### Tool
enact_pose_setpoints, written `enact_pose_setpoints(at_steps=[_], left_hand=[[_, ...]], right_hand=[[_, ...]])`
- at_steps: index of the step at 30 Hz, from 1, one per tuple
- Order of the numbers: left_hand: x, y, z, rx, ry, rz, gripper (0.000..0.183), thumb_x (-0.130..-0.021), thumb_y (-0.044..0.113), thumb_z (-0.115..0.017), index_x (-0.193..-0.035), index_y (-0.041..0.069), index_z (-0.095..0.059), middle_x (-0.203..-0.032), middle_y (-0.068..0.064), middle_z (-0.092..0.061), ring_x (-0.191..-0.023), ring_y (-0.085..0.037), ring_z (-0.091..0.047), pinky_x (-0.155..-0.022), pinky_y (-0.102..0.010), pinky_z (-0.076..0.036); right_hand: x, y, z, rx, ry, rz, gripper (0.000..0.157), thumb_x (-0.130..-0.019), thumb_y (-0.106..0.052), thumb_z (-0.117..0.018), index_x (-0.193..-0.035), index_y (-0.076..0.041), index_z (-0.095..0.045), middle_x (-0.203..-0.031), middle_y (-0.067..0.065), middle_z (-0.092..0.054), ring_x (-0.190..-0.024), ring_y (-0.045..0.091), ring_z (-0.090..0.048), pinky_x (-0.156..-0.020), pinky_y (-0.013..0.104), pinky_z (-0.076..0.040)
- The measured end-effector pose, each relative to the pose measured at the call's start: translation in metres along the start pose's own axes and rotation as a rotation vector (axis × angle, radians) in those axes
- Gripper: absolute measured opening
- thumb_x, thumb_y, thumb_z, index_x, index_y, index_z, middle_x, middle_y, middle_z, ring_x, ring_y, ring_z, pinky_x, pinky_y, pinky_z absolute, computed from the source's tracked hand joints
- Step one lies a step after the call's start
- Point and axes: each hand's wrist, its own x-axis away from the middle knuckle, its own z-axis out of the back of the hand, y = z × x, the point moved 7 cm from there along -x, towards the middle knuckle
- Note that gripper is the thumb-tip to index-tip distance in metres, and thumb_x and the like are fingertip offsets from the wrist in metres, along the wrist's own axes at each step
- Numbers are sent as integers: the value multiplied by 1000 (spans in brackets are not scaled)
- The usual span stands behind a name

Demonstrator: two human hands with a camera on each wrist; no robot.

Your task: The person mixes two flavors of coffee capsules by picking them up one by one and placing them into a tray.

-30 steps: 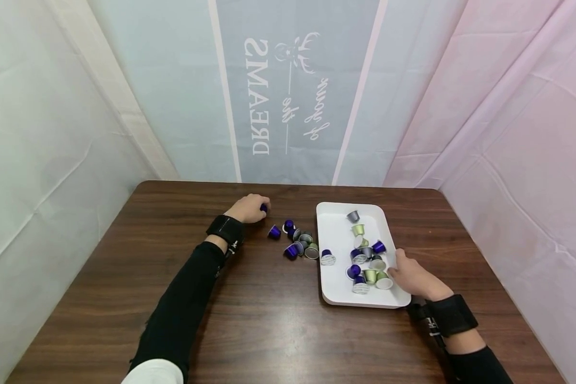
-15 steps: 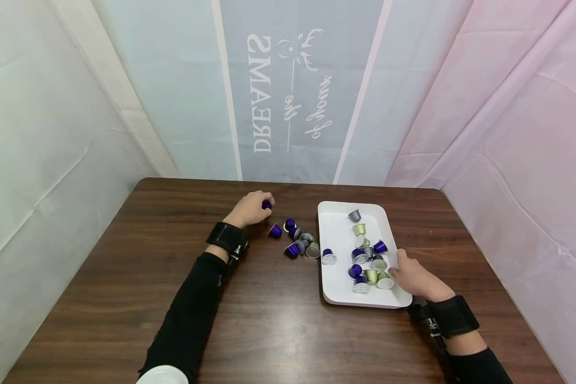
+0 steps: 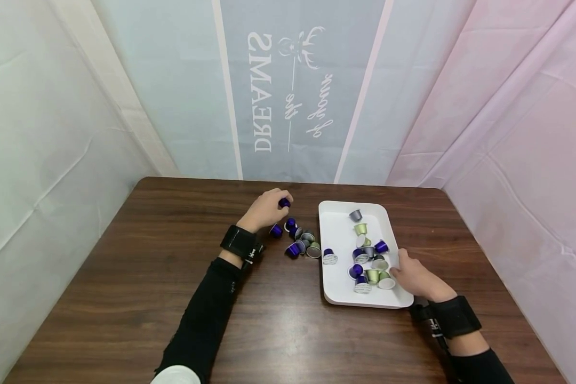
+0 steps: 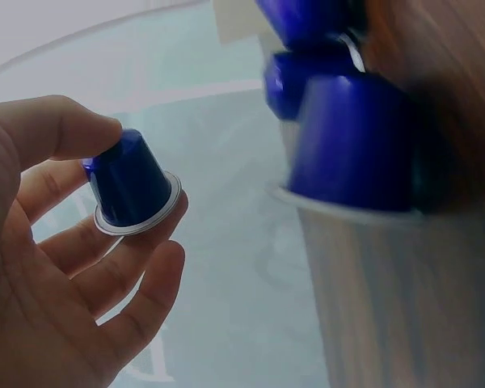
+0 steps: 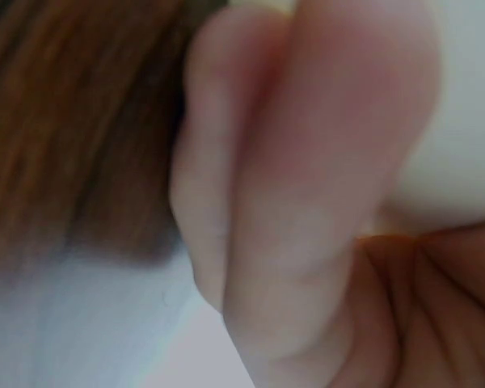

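Observation:
Between the thumb and fingers of my left hand (image 3: 267, 209) is a dark blue coffee capsule (image 4: 131, 182), held above the table with its foil rim facing down in the left wrist view. Just below that hand lies a loose pile of blue, grey and green capsules (image 3: 292, 250). My right hand (image 3: 420, 277) grips the right edge of a white tray (image 3: 338, 290), seen only as blurred close-up fingers (image 5: 307, 178) in the right wrist view. Several blue, green and grey capsules (image 3: 372, 276) lie scattered in the tray, some upside down, some on their sides.
The brown wooden table (image 3: 139, 298) ends at a back edge beyond the left hand. A pale printed curtain (image 3: 288, 96) hangs behind it, with white and pink cloth at the sides. The tray stands right of the pile, almost touching it.
My left hand has lifted slightly and moved right with the blue capsule, from left of the pile to above its far side. The right hand stays on the tray's edge.

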Motion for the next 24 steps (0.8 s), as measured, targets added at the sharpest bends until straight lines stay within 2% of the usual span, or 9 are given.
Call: enact_pose_setpoints(at_steps=[5, 10, 17, 24], left_hand=[[-1, 20, 1, -4, 2, -54, 22, -93, 16, -55, -114, 17, -62, -117, -1, -55, -86, -16, -51, -73, -31, -43], [-3, 37, -1, 1, -8, -96, 22, -93, 16, -55, -114, 17, -62, -118, 0, -56, -90, -13, -52, -76, -29, -44], [-8, 53, -14, -7, -59, -152, 24, -93, 19, -55, -116, 15, -62, -115, 0, -56, -88, -13, -52, -75, -28, -44], [-8, 66, -21, -21, -68, -209, 23, -94, 18, -56, -116, 16, -62, -113, 0, -56, -82, -9, -53, -71, -24, -44]], right_hand=[[1, -3, 0, -6, 3, -2, 53, -98, -12, -44, -129, 22, -17, -126, 48, -34, -115, 46, -46, -87, 54, -42], [1, -6, 0, -9, 17, 15, 51, -97, -10, -45, -126, 22, -19, -123, 48, -36, -109, 42, -50, -82, 51, -44], [3, -8, -1, -2, 33, 19, 48, -96, -9, -46, -124, 22, -22, -118, 47, -40, -102, 39, -53, -78, 48, -45], [5, -10, 0, 9, 21, 10, 50, -97, -10, -46, -125, 21, -20, -117, 47, -41, -103, 40, -53, -78, 47, -45]])
